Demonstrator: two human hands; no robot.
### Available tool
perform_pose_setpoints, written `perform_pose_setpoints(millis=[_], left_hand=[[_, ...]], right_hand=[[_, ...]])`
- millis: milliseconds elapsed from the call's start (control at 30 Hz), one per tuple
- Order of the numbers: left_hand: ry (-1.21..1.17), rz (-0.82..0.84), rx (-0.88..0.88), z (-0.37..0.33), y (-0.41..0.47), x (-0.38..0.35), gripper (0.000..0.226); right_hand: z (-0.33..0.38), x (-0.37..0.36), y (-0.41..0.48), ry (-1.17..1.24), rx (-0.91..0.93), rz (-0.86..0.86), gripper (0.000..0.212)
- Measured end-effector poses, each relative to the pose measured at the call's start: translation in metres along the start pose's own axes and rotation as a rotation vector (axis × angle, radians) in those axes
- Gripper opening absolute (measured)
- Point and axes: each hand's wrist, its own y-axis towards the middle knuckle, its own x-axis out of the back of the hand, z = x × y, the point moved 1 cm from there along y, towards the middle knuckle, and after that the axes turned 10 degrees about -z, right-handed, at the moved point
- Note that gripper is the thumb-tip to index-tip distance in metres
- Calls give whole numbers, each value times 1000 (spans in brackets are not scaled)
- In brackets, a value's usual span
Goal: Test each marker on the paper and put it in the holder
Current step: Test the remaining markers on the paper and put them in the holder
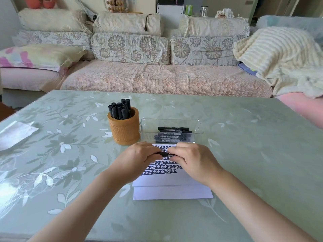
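Note:
A black marker lies level between both hands above the white paper, which carries several rows of black test marks. My left hand grips the marker's left end, and my right hand grips its right part. Whether the cap is on is hidden by the fingers. Behind the paper to the left stands the round brown holder with several black markers upright in it. To its right is a clear plastic tray holding several more black markers lying flat.
The table has a green leaf-patterned glass top. A folded white sheet lies near its left edge. Beyond the far edge runs a long sofa with cushions and a cream blanket.

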Motion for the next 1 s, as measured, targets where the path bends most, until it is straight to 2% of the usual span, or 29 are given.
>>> perform_pose_setpoints(millis=[67, 200, 300, 367, 467, 533, 667, 767, 867, 1000], left_hand=[[-33, 25, 44, 1, -2, 1, 29], [12, 21, -78, 1, -3, 4, 36], [17, 2, -92, 1, -3, 6, 35], [-5, -3, -62, 0, -4, 7, 35], [-70, 40, 87, 4, -5, 7, 27], [-81, 57, 98, 6, -8, 7, 26], [-15, -45, -24, 12, -12, 17, 19], [4, -110, 52, 24, -19, 25, 15], [49, -131, 174, 39, -28, 25, 9], [198, -108, 317, 57, -40, 23, 18]], right_hand=[[2, 0, -1, 0, 13, 7, 17], [4, 0, -1, 121, -88, 139, 23], [4, -1, 0, 139, -87, 134, 21], [4, -1, 1, 80, -39, 86, 19], [8, 2, 3, 25, 8, 22, 15], [11, 3, 4, 23, 18, 24, 15], [11, 7, 3, 88, -104, 198, 34], [10, 11, 6, 52, -127, 235, 36], [5, 9, 3, 87, -175, 197, 23], [-5, -1, -3, 179, -292, 157, 36]])
